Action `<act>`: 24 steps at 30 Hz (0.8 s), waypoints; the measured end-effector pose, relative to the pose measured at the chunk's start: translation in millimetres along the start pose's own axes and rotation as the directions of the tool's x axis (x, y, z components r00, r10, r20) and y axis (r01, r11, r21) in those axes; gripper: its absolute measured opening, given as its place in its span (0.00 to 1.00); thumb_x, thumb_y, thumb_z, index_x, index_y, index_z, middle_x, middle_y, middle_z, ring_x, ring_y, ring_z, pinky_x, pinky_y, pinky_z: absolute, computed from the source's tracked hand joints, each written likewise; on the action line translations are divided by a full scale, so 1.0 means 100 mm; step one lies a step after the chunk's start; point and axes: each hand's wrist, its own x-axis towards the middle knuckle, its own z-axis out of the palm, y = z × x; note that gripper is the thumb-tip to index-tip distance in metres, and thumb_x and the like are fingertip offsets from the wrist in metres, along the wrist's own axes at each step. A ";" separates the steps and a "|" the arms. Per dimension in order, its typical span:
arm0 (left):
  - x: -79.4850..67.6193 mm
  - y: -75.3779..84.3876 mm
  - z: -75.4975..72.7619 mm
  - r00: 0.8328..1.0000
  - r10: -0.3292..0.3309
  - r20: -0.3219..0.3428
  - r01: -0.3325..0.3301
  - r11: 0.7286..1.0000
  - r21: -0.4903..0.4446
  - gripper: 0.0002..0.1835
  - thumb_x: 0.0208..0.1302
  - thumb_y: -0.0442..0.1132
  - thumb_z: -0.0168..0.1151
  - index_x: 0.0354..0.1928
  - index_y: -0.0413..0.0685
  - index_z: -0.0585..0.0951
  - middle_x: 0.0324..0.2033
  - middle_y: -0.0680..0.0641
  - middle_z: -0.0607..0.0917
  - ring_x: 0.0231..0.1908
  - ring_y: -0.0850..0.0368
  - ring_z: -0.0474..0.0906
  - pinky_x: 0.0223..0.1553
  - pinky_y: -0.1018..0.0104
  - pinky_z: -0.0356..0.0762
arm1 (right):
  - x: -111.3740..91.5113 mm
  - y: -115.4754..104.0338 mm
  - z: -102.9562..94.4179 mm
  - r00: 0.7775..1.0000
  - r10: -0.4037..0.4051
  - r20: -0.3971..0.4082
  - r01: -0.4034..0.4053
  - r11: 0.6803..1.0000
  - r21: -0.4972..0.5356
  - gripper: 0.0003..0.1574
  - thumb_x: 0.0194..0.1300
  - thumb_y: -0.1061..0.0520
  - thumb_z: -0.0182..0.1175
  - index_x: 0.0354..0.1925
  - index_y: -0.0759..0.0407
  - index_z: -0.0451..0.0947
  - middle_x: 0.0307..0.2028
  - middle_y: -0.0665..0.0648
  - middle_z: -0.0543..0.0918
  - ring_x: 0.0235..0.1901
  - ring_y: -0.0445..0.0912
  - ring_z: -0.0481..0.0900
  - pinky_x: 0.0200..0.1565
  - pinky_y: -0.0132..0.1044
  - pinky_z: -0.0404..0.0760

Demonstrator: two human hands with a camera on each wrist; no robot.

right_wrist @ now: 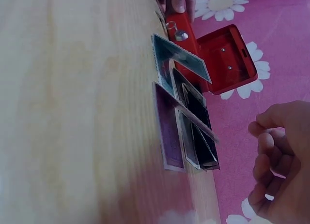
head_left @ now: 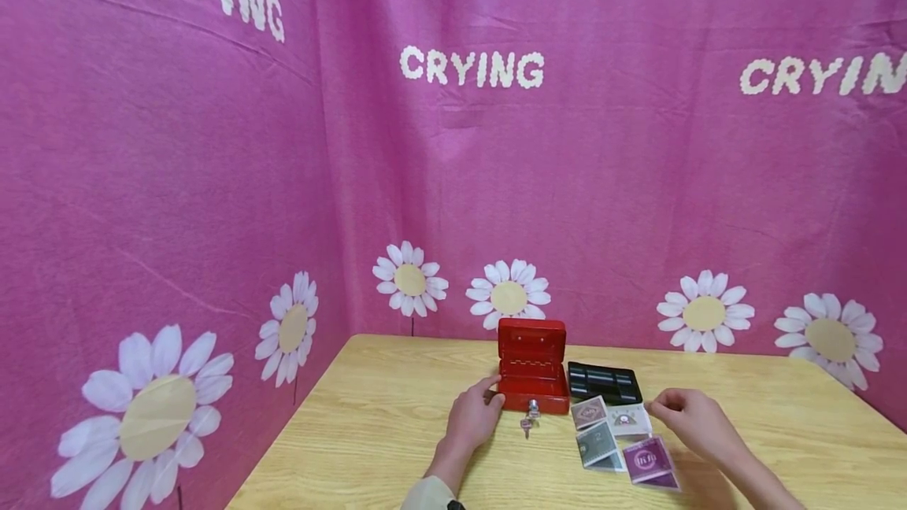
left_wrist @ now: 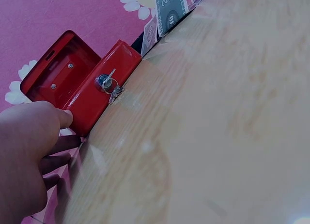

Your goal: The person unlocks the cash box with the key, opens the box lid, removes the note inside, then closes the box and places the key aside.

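A red cash box [head_left: 516,403] stands on the table with its lid [head_left: 531,335] raised. At its front left corner my left hand [head_left: 473,419] holds it, thumb on the front and fingers along the side. Small keys [left_wrist: 115,91] on a ring hang from the lock. Several folded banknotes lie to the right: a pinkish one [head_left: 588,413], a pale one [head_left: 629,420], a grey-green one [head_left: 599,445] and a purple one [head_left: 646,459]. Beside the pale note is my right hand [head_left: 690,418], its fingers loosely curled with nothing between them in the right wrist view.
Right of the box and behind the notes sits a black coin tray [head_left: 605,383] with compartments. The wooden table [head_left: 397,384] backs onto a pink cloth [head_left: 602,179] printed with daisies and white lettering; more of this cloth rises on the left.
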 end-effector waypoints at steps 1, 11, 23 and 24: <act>0.00 0.00 0.00 1.000 -0.001 0.001 0.001 1.000 0.000 0.21 0.69 0.40 0.60 0.64 0.48 0.78 0.42 0.49 0.89 0.45 0.51 0.84 0.51 0.47 0.79 | 0.02 -0.01 0.01 1.000 -0.012 -0.007 0.012 1.000 0.002 0.13 0.67 0.49 0.61 0.32 0.56 0.83 0.29 0.51 0.82 0.29 0.41 0.70 0.32 0.33 0.68; 0.00 0.01 -0.01 1.000 -0.011 0.007 0.011 1.000 0.000 0.22 0.70 0.41 0.60 0.64 0.50 0.78 0.42 0.50 0.89 0.45 0.53 0.84 0.51 0.49 0.80 | 0.14 -0.12 0.05 0.998 -0.056 0.004 0.056 0.997 0.053 0.13 0.67 0.48 0.61 0.34 0.56 0.84 0.30 0.52 0.84 0.28 0.39 0.70 0.31 0.32 0.68; 0.00 0.01 -0.02 1.000 0.000 0.008 0.000 1.000 -0.006 0.21 0.70 0.41 0.60 0.64 0.49 0.78 0.43 0.48 0.89 0.46 0.50 0.84 0.51 0.47 0.80 | 0.37 -0.12 0.19 0.998 -0.058 -0.002 0.058 0.995 0.085 0.11 0.66 0.52 0.63 0.36 0.59 0.84 0.32 0.53 0.86 0.31 0.41 0.74 0.35 0.36 0.73; 0.00 0.01 -0.02 1.000 0.000 0.008 0.000 1.000 -0.008 0.21 0.70 0.41 0.60 0.64 0.48 0.78 0.43 0.48 0.89 0.46 0.50 0.84 0.52 0.47 0.80 | 0.38 -0.12 0.21 0.998 -0.058 0.001 0.058 0.994 0.091 0.11 0.66 0.52 0.63 0.36 0.59 0.84 0.32 0.54 0.86 0.31 0.42 0.74 0.35 0.36 0.73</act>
